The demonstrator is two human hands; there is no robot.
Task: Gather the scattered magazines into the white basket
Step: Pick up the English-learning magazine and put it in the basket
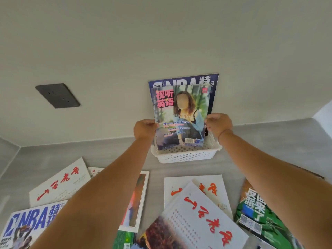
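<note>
While both my hands, left point(145, 129) and right point(218, 124), grip the English-learning magazine point(180, 117) upright in the white basket point(186, 155), its tall weight could tip the basket forward.

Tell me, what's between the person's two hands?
The magazine with pink Chinese title, gripped upright by left hand and right hand, lower edge inside white basket. Head view.

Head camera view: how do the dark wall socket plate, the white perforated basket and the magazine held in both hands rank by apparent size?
1. Held magazine with green cover
2. White perforated plastic basket
3. Dark wall socket plate
The basket is partly hidden, so the top two are unsure.
</note>
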